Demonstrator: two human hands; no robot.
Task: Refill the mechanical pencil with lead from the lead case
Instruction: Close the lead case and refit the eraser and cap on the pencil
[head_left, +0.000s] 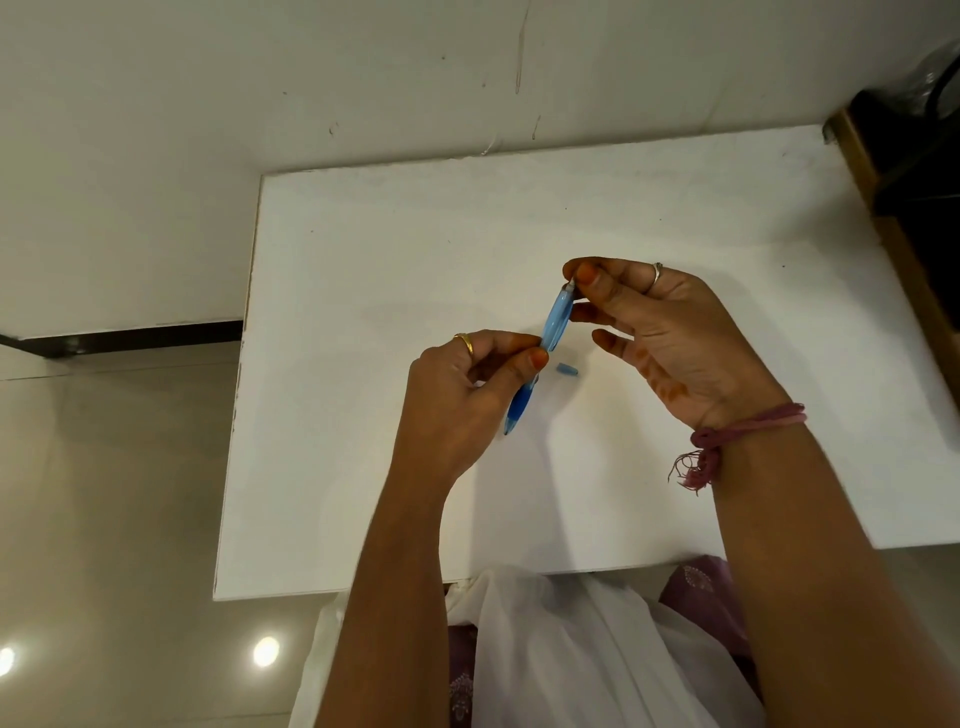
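Blue mechanical pencil (555, 326) between both hands

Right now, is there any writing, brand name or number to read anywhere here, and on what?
None can be read.
Mechanical pencil, held in the left hand and right hand: no print shows.
Small blue cap on the white table: blank.
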